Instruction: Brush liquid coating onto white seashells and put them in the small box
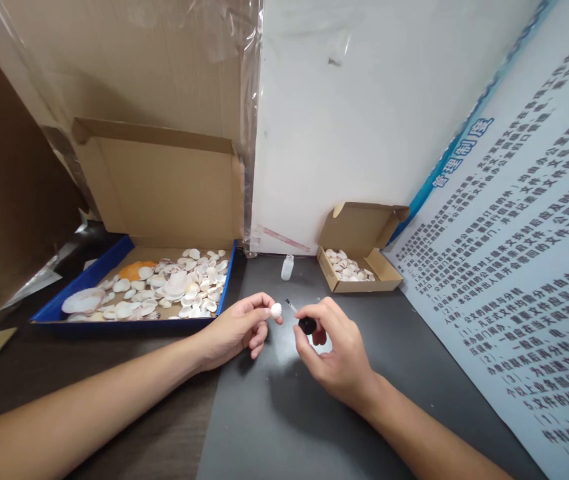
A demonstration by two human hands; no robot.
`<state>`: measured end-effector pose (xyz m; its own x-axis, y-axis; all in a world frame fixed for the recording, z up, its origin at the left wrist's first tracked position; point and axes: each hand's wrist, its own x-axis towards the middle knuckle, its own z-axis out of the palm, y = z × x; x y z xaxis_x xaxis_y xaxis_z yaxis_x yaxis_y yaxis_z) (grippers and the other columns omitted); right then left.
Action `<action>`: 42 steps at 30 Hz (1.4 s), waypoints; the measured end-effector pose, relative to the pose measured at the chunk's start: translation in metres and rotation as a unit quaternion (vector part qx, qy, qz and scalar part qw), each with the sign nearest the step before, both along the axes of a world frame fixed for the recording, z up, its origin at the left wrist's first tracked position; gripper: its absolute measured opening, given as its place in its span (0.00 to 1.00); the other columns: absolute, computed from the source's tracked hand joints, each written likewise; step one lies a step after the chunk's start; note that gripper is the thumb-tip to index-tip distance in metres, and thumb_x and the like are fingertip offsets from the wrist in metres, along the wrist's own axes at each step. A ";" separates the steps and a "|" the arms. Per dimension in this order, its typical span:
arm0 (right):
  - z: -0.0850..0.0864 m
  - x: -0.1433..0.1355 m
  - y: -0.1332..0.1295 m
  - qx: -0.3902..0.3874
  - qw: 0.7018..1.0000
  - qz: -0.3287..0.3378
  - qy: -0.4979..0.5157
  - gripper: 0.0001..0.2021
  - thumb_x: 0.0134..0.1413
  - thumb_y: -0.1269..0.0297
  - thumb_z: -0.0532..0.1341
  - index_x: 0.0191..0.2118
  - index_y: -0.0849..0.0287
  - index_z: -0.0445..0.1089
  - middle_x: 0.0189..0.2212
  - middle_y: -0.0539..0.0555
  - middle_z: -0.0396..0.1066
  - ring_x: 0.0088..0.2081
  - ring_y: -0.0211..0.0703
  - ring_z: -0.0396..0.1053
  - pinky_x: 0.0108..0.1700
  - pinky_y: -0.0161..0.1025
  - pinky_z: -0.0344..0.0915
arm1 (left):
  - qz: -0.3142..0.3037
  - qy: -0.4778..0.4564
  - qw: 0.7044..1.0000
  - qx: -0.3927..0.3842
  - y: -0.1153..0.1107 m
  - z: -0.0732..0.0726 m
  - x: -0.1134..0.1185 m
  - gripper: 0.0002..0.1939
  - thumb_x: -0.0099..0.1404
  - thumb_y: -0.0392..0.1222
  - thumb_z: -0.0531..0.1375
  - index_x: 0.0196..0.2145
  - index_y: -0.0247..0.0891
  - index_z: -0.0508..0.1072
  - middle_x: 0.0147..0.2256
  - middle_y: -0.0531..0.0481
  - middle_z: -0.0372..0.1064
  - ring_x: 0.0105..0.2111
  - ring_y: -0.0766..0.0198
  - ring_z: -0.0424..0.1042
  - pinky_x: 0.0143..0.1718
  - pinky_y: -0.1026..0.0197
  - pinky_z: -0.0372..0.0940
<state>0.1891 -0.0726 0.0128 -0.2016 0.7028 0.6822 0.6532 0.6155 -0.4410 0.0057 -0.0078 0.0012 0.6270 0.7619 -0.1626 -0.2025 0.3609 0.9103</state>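
Note:
Between the thumb and fingers of my left hand [244,327] is a small white ribbed seashell [276,311]. My right hand [337,343] pinches the black cap of a small brush [307,325], its thin bristle end pointing left toward the shell with a small gap between them. Beyond both hands stands a small open bottle [287,267] with whitish contents, upright on the dark table.
A blue-edged cardboard box [137,323] full of loose shells lies open at the left. At the back right sits a smaller open cardboard box [364,287] with more shells. A white board [334,133] and a printed poster [514,233] stand behind and at the right.

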 end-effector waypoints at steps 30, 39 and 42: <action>0.000 0.001 0.002 -0.060 0.998 -0.002 -0.031 0.04 0.54 0.71 0.58 0.35 0.57 0.68 0.26 0.48 0.64 0.22 0.34 0.61 0.26 0.33 0.60 | 0.026 -0.005 0.999 -0.028 0.002 -0.004 -0.001 0.08 0.60 0.41 0.63 0.33 0.39 0.66 0.17 0.62 0.50 0.16 0.73 0.46 0.15 0.70 0.55; 0.000 0.000 0.001 -0.062 0.998 0.011 -0.020 0.04 0.52 0.72 0.57 0.33 0.57 0.67 0.26 0.48 0.63 0.22 0.35 0.61 0.26 0.33 0.60 | 0.020 -0.007 0.999 -0.028 0.002 -0.006 -0.002 0.07 0.61 0.41 0.62 0.32 0.38 0.66 0.17 0.62 0.50 0.16 0.73 0.46 0.16 0.71 0.54; 0.000 0.000 0.000 -0.061 0.998 0.031 -0.019 0.03 0.52 0.71 0.58 0.33 0.57 0.67 0.25 0.48 0.62 0.22 0.35 0.61 0.26 0.33 0.60 | 0.021 -0.009 0.999 -0.028 0.002 -0.005 -0.001 0.08 0.60 0.41 0.62 0.33 0.38 0.66 0.17 0.61 0.51 0.17 0.73 0.46 0.16 0.70 0.54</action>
<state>0.1890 -0.0724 0.0128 -0.2702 0.7656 0.5838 0.6334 0.5980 -0.4911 0.0044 -0.0056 -0.0042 0.5981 0.7773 -0.1953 -0.2344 0.4026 0.8849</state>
